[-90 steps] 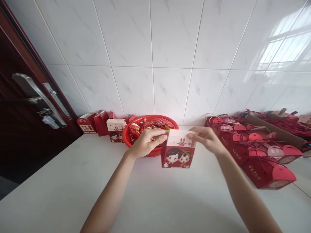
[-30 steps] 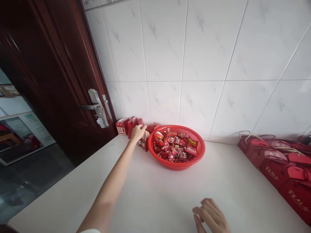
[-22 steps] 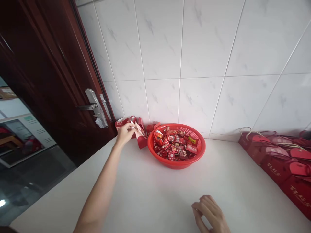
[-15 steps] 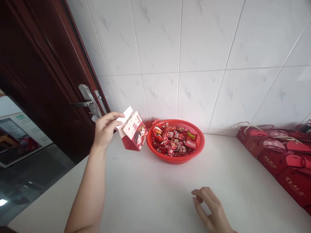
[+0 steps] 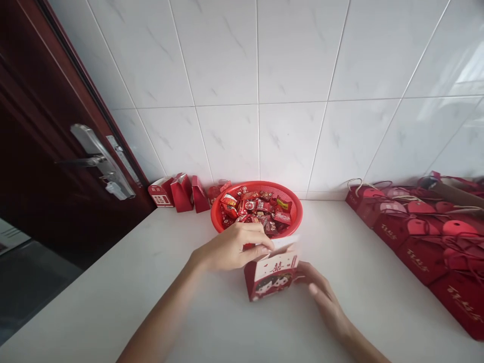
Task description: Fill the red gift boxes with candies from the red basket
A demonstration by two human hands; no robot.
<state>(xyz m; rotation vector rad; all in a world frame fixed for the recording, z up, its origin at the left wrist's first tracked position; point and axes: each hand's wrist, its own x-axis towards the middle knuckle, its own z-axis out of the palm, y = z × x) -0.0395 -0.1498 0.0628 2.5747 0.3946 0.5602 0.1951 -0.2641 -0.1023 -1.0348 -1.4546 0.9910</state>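
Observation:
My left hand (image 5: 236, 247) pinches the top of a small red and white candy box (image 5: 275, 277) printed with cartoon figures, holding it upright over the white table. The box's white top flap sticks up and is smeared by motion. Beside the box's right side is my right hand (image 5: 321, 295), its fingers apart and the fingertips partly hidden behind the box. I cannot tell whether they touch it. Just behind stands a red plastic basket (image 5: 297, 214) full of wrapped candies (image 5: 264, 205), its front edge partly covered by my left hand and the box.
Several red gift bags (image 5: 419, 257) with cord handles stand in rows at the right. Small red boxes (image 5: 182, 194) line the tiled wall (image 5: 227, 146) left of the basket. A dark red door with a metal handle (image 5: 104, 161) is at the left table edge.
My left hand has carried the candy box from the basket's left to in front of it, lower and nearer. My right hand has come up beside the box. The view has shifted, showing the small boxes.

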